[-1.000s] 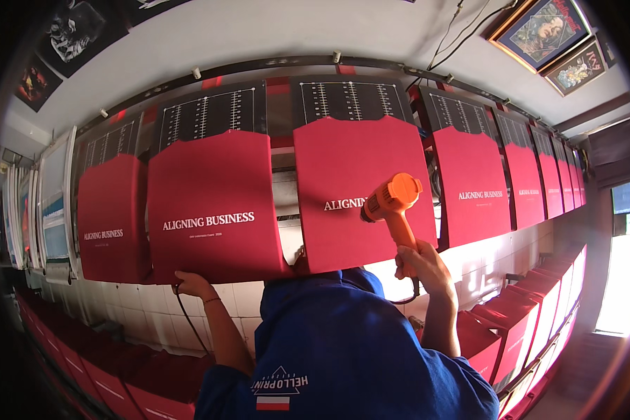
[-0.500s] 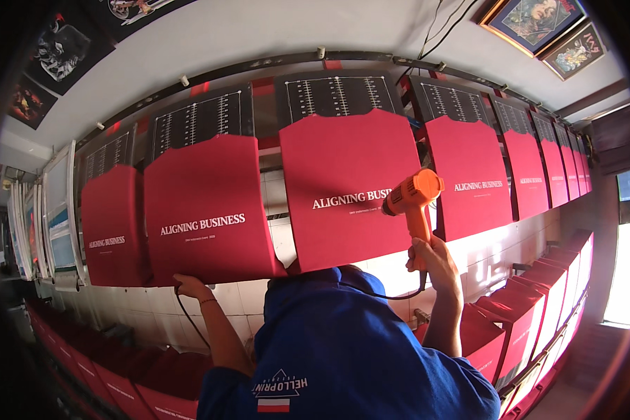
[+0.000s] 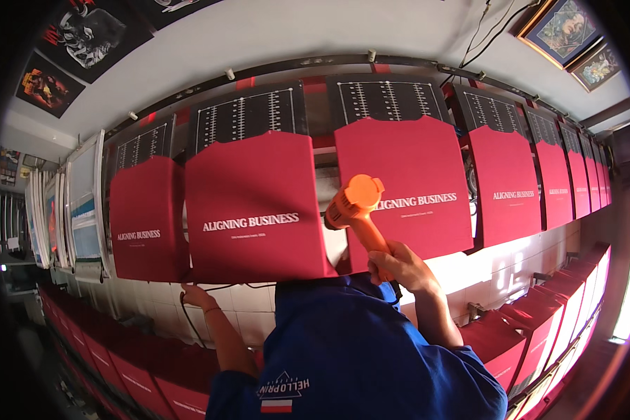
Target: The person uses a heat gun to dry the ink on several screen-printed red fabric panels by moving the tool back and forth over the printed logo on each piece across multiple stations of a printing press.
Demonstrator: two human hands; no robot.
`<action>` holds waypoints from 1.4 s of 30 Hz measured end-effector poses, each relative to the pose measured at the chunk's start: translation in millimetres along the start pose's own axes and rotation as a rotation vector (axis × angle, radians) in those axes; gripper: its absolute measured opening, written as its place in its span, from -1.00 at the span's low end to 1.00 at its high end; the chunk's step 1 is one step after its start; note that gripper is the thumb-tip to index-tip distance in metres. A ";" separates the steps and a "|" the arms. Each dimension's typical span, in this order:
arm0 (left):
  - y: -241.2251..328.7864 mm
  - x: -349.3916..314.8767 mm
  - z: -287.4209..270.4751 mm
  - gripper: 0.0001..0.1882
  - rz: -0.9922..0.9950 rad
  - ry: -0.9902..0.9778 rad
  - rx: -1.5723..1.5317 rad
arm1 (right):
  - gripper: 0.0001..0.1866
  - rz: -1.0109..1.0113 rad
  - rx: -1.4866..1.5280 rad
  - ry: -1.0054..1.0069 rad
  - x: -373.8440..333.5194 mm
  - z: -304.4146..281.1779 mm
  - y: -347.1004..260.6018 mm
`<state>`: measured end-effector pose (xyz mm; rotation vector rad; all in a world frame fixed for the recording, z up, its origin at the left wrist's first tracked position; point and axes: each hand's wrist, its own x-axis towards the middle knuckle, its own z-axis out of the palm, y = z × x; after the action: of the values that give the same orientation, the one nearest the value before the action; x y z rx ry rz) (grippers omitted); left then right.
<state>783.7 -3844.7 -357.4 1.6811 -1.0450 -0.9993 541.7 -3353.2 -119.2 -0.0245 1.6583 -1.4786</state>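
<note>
My right hand point(image 3: 407, 269) is wrapped round the handle of an orange heat gun point(image 3: 360, 199). Its dark nozzle points left, over the gap between two red T-shirts stretched on flat black boards. White lettering runs across the left one point(image 3: 252, 189) and the right one point(image 3: 413, 164); the gun covers the start of the right one's lettering. Just below the lower left corner of the left shirt, my left hand point(image 3: 200, 297) is closed on a black power cord point(image 3: 187, 313), which hangs down beside my forearm.
Another red shirt point(image 3: 145, 210) lies at the left, and several more run off to the right. Dark boards point(image 3: 248, 115) with white scale marks show above them. Behind my arms is a second row of red shirts point(image 3: 532, 322). Framed screens point(image 3: 87, 210) stand at the far left.
The heat gun has moved left, from over the right shirt's lettering to the gap between the two shirts. My left hand has shifted left along the lower shirt edge. The view has shifted too.
</note>
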 end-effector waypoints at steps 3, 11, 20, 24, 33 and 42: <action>16.5 66.8 -8.7 -0.32 0.127 -0.009 0.118 | -0.70 -0.030 0.001 -0.015 28.5 51.4 -15.4; 27.6 243.2 2.2 -0.05 0.074 0.064 0.372 | -0.65 0.032 0.075 0.307 48.3 160.5 -33.0; 34.5 250.3 4.5 -0.02 -0.139 -0.092 0.053 | -0.72 0.039 0.041 0.441 49.9 193.1 -29.0; 47.6 234.6 13.3 -0.10 -0.105 0.031 0.154 | -0.72 0.046 0.012 0.489 51.5 203.7 -33.9; 56.4 224.7 9.3 -0.20 -0.065 -0.034 0.110 | -0.72 -0.015 0.091 0.384 51.0 204.8 -20.8; 44.5 235.2 6.3 -0.24 -0.074 -0.043 0.121 | -0.74 -0.009 0.105 0.358 55.0 201.9 -16.7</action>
<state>843.4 -4076.7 -357.3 1.8145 -1.0971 -1.0423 622.1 -3547.1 -116.5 0.3075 1.8573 -1.6462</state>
